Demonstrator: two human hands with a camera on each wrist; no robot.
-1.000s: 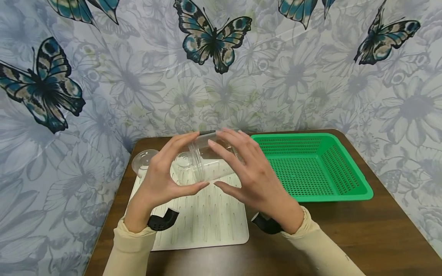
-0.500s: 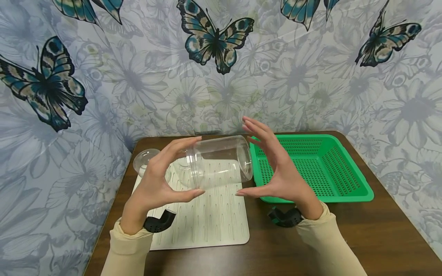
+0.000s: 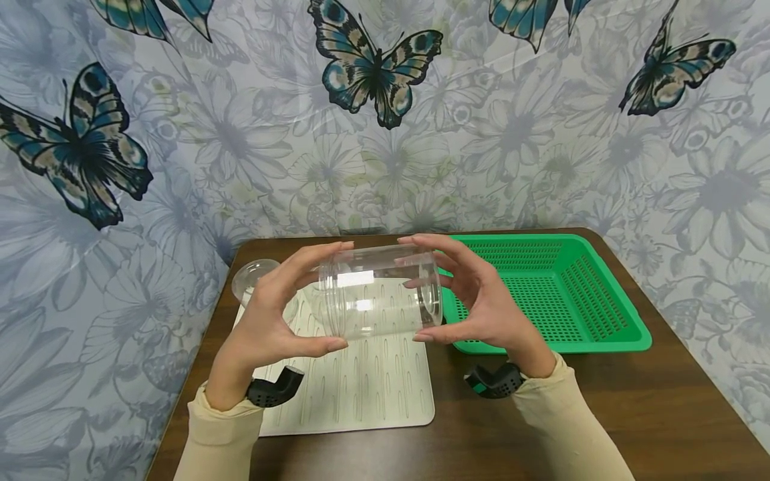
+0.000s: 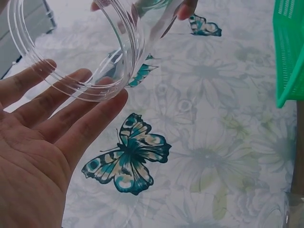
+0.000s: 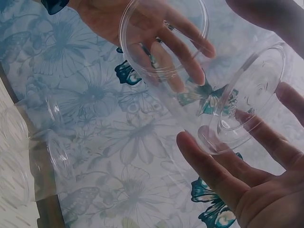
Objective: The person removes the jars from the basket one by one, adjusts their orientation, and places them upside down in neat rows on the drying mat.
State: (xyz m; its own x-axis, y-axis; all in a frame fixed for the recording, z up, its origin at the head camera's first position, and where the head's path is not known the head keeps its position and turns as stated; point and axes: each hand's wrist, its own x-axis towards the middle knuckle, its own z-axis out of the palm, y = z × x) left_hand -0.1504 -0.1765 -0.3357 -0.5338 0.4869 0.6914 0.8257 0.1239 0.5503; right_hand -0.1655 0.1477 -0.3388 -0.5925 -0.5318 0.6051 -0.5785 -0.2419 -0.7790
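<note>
A clear plastic jar lies sideways in the air between both hands, its threaded mouth to the left and its base to the right. My left hand grips the mouth end, fingers on the far side and thumb below; in the left wrist view the fingertips touch the ringed rim. My right hand holds the base end with curved fingers and thumb. Behind the left hand, another clear round container stands at the back left, partly hidden.
A pale ribbed mat lies on the brown table under the hands. On the right stands a green perforated basket. Further clear containers appear in the right wrist view. A butterfly-patterned cloth hangs behind.
My right hand drew off the jar to the right, spread apart, then came back around its base end. The left hand kept hold, and the jar has turned slightly.
</note>
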